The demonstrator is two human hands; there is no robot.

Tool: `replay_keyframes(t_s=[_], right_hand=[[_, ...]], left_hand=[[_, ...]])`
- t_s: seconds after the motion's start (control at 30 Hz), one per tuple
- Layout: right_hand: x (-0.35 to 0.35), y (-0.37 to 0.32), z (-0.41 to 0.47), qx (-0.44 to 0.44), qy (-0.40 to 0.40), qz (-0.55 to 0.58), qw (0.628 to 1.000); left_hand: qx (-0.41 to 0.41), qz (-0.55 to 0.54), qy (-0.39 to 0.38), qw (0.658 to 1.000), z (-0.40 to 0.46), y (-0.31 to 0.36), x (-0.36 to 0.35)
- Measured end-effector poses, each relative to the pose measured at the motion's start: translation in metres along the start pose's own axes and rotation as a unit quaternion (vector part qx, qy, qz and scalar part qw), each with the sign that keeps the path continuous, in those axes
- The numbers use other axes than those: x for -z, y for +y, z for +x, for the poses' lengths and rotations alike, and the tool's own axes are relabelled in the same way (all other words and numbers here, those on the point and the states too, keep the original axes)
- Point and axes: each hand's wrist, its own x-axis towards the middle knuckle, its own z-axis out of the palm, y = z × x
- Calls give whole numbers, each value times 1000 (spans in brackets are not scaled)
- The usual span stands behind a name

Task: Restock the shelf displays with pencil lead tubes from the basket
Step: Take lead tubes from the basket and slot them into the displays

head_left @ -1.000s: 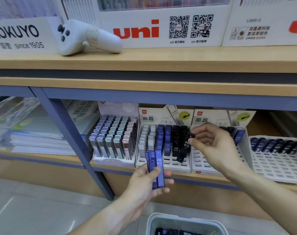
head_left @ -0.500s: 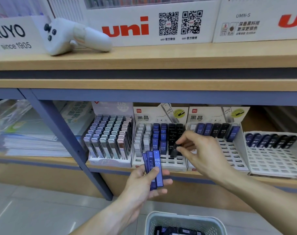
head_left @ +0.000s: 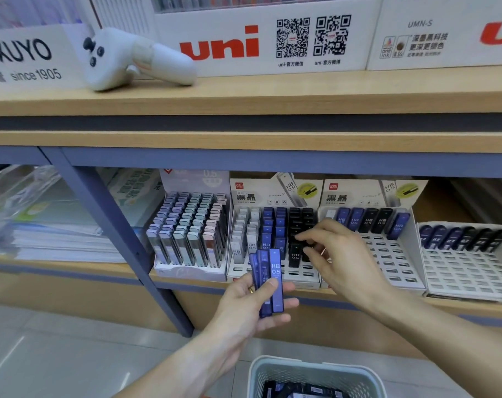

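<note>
A stationery shop: wooden shelves [head_left: 244, 96] carry branded display boxes marked uni [head_left: 219, 45] and KOKUYO [head_left: 17, 53], and below the uni sign tiered display trays [head_left: 272, 271] hold rows of pencil lead tubes [head_left: 268, 225], with stacked paper goods [head_left: 57, 239] further left.

Basket [head_left: 315, 374] cut off below; its tubes [head_left: 301, 393] blurred.

The light wooden shelf board [head_left: 272, 96] has a smooth, matt laminate look. The blue translucent plastic lead tubes [head_left: 268, 282] in the left hand [head_left: 244, 308] shine glossily. The white display tray with slots [head_left: 275, 271] looks like printed cardboard, slightly satin. The pale grey perforated plastic basket [head_left: 315, 372] is matt. The white plastic handheld controller [head_left: 135, 60] appears smooth. The grey floor tiles [head_left: 57, 354] gleam.
</note>
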Motion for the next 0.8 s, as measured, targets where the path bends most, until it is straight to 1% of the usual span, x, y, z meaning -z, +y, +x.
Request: replay_keyframes(t_s=[0.07,0.13,0.2,0.27,0.33,0.43,0.53,0.67,0.8], right_hand=[[2,-8,-2,-44,15,76,996],[3,-15,-5,-109,-15,185,977],[2,-18,-8,-148,-52,272,949],[1,-19,-9,-165,-64,322,930],[1,-20,-7,-176,-68,348,918],[2,-22,-4,-185,-68,373,907],[-1,-25,1,-194,-34,374,906],[-5,-24,9,-183,26,327,927],[-13,-29,13,-143,60,270,950]], left_hand=[[-4,0,-12,1000,0,0,0],[-5,1,-25,1000,-1,0,-1],[-3,2,-38,999,-1,0,-2],[0,1,-52,999,-1,0,-3],[5,-1,-60,998,-2,0,-4],[8,-11,-49,999,0,0,-2],[2,-21,-4,1000,2,1,2],[4,-25,99,995,5,-1,15],[20,-22,147,989,6,-4,28]])
